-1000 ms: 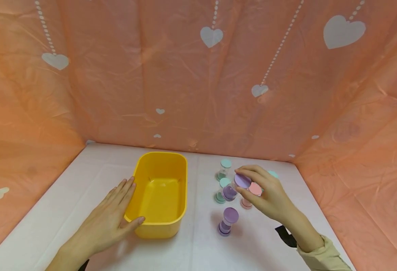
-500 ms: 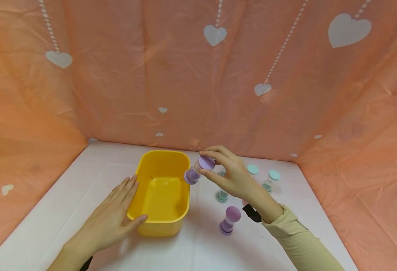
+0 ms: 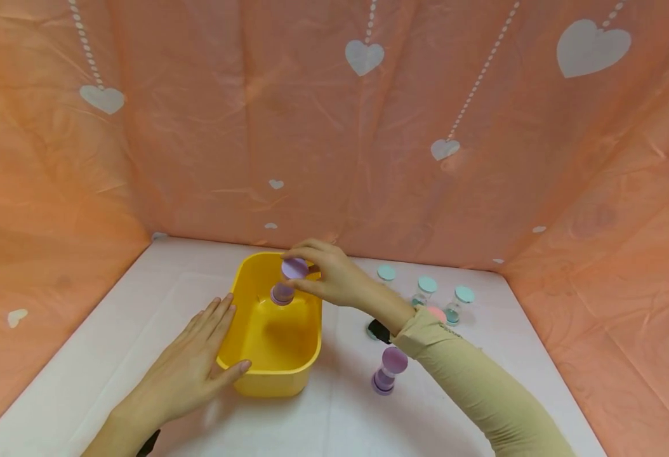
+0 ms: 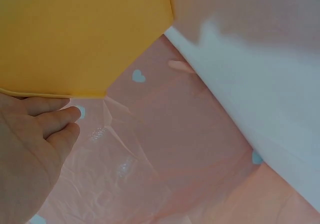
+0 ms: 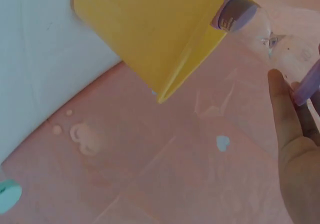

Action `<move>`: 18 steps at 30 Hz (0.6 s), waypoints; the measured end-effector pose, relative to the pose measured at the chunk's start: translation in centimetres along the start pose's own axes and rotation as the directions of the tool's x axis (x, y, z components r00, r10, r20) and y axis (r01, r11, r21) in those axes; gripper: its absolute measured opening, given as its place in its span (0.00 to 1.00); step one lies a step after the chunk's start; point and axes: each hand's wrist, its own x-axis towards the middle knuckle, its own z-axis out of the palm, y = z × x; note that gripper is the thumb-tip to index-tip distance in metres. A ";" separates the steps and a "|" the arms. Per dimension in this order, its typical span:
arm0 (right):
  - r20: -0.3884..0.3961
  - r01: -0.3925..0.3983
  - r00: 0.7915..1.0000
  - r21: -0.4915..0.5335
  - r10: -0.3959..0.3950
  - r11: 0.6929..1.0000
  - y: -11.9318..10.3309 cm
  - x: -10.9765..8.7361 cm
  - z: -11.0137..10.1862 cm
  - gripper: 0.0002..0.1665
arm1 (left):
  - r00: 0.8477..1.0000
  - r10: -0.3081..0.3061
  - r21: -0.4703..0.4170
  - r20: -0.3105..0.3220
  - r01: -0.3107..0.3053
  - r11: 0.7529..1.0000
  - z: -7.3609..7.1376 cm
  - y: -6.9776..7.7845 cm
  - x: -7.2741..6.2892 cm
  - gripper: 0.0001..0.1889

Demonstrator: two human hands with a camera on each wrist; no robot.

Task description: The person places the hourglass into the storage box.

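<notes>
My right hand [image 3: 331, 276] pinches a purple hourglass [image 3: 282, 293] by its upper cap, tilted, over the far part of a yellow bin [image 3: 271, 385]. In the right wrist view the hourglass [image 5: 272, 40] shows clear glass bulbs with purple sand in one, close to the bin's rim. My left hand [image 3: 183, 365] lies with straight fingers along the bin's left rim, thumb at its near corner. The left wrist view shows those fingers [image 4: 57, 118] against the bin's edge. Another purple hourglass [image 3: 388, 369] stands upright on the table, right of the bin.
Several teal-capped hourglasses, among them one at the far right [image 3: 463, 295] and one in the middle [image 3: 426, 285], stand on the white table [image 3: 346, 419]. A pink-capped one [image 3: 437, 313] is mostly hidden by my right sleeve [image 3: 471, 374]. An orange curtain [image 3: 209, 158] with hearts encloses the table.
My right hand has carried the purple hourglass leftward from the group of hourglasses to above the bin. My left hand has stayed on the bin's rim.
</notes>
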 end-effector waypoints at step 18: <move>0.178 -0.181 0.966 -0.040 0.185 0.983 3.6 3.9 5.1 0.25 | 1.000 -0.010 -0.004 -0.007 0.010 1.000 0.0 0.1 0.0 0.49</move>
